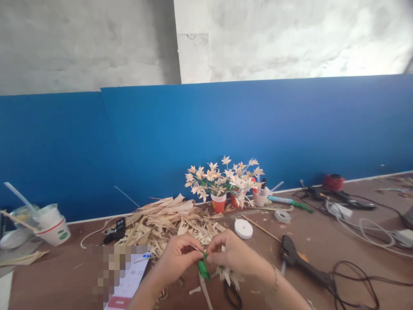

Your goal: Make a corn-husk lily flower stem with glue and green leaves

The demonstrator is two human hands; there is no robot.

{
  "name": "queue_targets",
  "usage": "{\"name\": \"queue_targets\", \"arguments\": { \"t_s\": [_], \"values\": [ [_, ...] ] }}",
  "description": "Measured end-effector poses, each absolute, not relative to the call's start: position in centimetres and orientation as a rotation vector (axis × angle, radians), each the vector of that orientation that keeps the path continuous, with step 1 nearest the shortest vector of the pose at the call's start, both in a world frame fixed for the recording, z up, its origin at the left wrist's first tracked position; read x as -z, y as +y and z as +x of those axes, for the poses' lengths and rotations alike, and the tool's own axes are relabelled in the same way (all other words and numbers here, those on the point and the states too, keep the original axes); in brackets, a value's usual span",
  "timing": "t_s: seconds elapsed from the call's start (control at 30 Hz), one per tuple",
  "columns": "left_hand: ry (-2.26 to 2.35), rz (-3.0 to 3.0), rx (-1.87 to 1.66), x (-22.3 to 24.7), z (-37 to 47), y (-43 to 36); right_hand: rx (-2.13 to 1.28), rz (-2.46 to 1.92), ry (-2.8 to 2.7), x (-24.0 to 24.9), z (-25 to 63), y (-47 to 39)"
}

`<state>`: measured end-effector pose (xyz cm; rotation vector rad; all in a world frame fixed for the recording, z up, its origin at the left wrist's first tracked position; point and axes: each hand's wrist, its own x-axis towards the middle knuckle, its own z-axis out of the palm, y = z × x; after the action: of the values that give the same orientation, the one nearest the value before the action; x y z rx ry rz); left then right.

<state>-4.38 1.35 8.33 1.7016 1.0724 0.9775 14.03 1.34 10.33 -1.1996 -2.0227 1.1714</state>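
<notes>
Low over the table, my left hand and my right hand meet with fingertips pinched together. A thin stem runs from the left fingers towards the right ones. Green tape hangs between the two hands, close to the fingertips of both. Beneath my right hand, partly covered by it, are pale flower petals. Whether those petals join the stem is hidden. A dark looped handle lies just below them.
Dried husk strips are heaped beyond my hands. Behind stand pale flowers in a red and white cup. A white roll and a glue gun with cables lie right. A phone and paper cups are left.
</notes>
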Motion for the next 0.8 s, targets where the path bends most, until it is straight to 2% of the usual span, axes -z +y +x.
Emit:
{"name": "queue_targets", "arguments": {
  "t_s": [0.07, 0.1, 0.23, 0.37, 0.57, 0.8],
  "values": [
    [1.069, 1.635, -0.978, -8.3, -4.1, 1.2, -1.300, -1.198, -2.008, -10.6, 14.2, 1.3],
    [1.083, 1.605, -0.990, -8.2, -4.0, 1.2, -1.210, -1.216, -2.013, -10.6, 14.1, 1.3],
    [1.144, 1.514, -1.057, -8.2, -3.4, 1.3, -0.447, -1.245, -2.038, -9.5, 13.2, 1.0],
    [1.162, 1.410, -1.050, -8.2, -3.4, 1.7, -0.080, -1.128, -2.107, -8.4, 12.6, 1.0],
    [1.212, 1.311, -0.992, -8.3, -3.5, 1.7, 0.148, -1.060, -2.052, -7.9, 12.5, 1.2],
    [1.175, 1.079, -0.969, -7.7, -3.4, 1.5, 0.219, -1.042, -2.054, -7.5, 12.3, 1.2]
  ]
}}
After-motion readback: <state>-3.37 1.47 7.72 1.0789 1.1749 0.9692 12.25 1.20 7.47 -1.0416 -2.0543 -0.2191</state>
